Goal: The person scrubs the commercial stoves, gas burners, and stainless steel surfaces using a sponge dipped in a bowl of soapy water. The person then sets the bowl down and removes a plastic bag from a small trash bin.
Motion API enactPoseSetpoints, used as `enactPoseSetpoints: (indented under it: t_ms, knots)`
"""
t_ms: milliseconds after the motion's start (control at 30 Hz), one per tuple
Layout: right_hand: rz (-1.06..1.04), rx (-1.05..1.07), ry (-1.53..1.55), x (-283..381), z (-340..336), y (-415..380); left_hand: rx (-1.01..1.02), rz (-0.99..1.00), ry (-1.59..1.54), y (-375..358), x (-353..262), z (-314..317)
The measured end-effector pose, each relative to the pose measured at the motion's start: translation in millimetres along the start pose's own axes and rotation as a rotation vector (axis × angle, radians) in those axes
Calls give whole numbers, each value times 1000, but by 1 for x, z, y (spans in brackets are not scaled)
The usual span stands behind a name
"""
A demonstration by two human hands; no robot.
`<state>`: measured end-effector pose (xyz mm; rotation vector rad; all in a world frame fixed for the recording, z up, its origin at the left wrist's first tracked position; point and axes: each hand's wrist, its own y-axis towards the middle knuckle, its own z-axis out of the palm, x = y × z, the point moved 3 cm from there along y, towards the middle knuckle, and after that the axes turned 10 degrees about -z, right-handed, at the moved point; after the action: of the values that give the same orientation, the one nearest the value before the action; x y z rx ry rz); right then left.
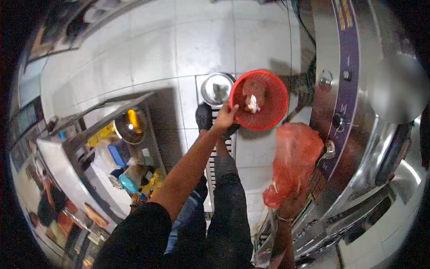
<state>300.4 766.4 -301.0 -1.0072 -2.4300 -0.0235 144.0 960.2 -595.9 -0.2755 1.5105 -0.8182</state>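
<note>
My left hand [226, 117] grips the near-left rim of a round red plastic basket [281, 104], its fingers closed over the edge. At the bottom of the basket lies a small crumpled white thing [253, 104]; I cannot make out what it is. My right hand [290, 209] is closed round the gathered end of a red, see-through bag [298, 150], which hangs bulging beside the cooker front. What the bag contains cannot be made out. Just left of the basket, a round metal pot [205, 95] on the floor holds something dark greenish.
A slotted drain grate [210, 179] runs across the tiled floor [201, 38] by my feet. On the right stands a steel cooker with knobs [339, 122]. To the left, a steel counter [58, 154] has shelves crowded with containers and a round lid [130, 127].
</note>
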Motion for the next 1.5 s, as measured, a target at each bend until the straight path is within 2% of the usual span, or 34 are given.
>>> enactPoseSetpoints:
  t_ms: [33, 67, 100, 133, 200, 267, 300, 367, 400, 433, 467, 500, 567, 600, 633, 667, 700, 767, 800, 833, 900, 933, 967, 1033, 1067, 1100, 1133, 1167, 1233, 1300, 1367, 1400, 1467, 1500]
  knots:
    - [66, -9, 142, 9, -17, -1, -59, -229, 77, -11, 10, -28]
    - [68, -4, 226, 7, -37, -5, -80, -113, -71, -21, 20, -50]
    - [73, 1, 311, 4, -58, -10, -112, -197, -157, -41, 19, -69]
    - [-5, 148, 130, -26, -74, -15, -126, -224, -228, -78, -19, -83]
    - [-182, 309, -41, 0, -87, -4, -212, -249, -294, -152, -72, -109]
    - [-149, 109, 69, 78, -104, -13, -357, -20, -74, -227, -110, -141]
    - [-239, 135, 102, 92, -103, -11, -441, -7, -100, -237, -61, -158]
    - [-378, 88, 422, 81, -107, -14, -448, -185, -249, -317, -77, -171]
    - [-540, 140, 227, 88, -111, -14, -509, -192, -276, -357, -82, -174]
    - [-611, 183, 244, 110, -120, -25, -561, -207, -306, -397, -82, -175]
    - [-583, 202, 254, 125, -142, -33, -597, -162, -366, -426, -67, -167]
    - [-554, 223, 257, 145, -154, -47, -676, -252, -365, -469, -68, -163]
    - [-654, 261, 207, 148, -166, -67, -718, -167, -472, -541, -29, -155]
    - [-754, 199, 176, 134, -165, -70, -783, -145, -528, -584, -14, -150]
    - [-853, 136, 158, 131, -164, -80, -736, -165, -671, -628, 2, -141]
    - [-948, 162, -87, 145, -175, -99, -680, -170, -813, -674, 18, -133]
    - [-1030, 194, -71, 172, -178, -126, -744, -138, -869, -705, 35, -129]
    - [-1198, 166, 66, 219, -231, -218, -831, 44, -1229, -796, 72, -88]
    - [-1308, 176, 49, 234, -244, -251, -869, -36, -1276, -836, 109, -71]
    - [-1402, 214, 48, 254, -257, -293, -918, 4, -1357, -879, 139, -54]
    - [-1427, 494, 149, 287, -287, -376, -1114, 39, -1684, -965, 183, -5]
    - [-1458, 700, 213, 298, -275, -389, -1254, 84, -1726, -996, 204, 14]
    - [-1520, 732, 216, 308, -271, -436, -1389, 138, -1782, -1031, 230, 34]
    - [-1301, 1234, 567, 311, -271, -543, -1570, 195, -1844, -1098, 284, 77]
    - [-1316, 1239, 552, 315, -250, -573, -1603, 222, -1883, -1117, 304, 91]
    - [-1349, 1273, 541, 315, -246, -617, -1776, 277, -1921, -1142, 318, 107]
    - [-1326, 1507, 575, 314, -247, -673, -1945, 328, -1949, -1158, 331, 123]
    - [-1285, 1744, 613, 305, -253, -730, -1971, 353, -1968, -1173, 345, 139]
    - [-1370, 1780, 621, 303, -288, -804, -2132, 429, -1998, -1203, 343, 173]
    - [-1410, 1769, 535, 304, -289, -863, -2112, 507, -2035, -1235, 338, 198]
    - [-1252, 1968, 579, 296, -293, -933, -2178, 542, -2150, -1265, 331, 221]
    - [-1477, 1924, 547, 295, -292, -969, -2208, 576, -2172, -1271, 340, 235]
    - [-1509, 2095, 455, 282, -287, -1042, -2233, 620, -2159, -1285, 360, 248]
    - [-1286, 2303, 384, 274, -286, -1078, -2248, 663, -2138, -1292, 369, 251]
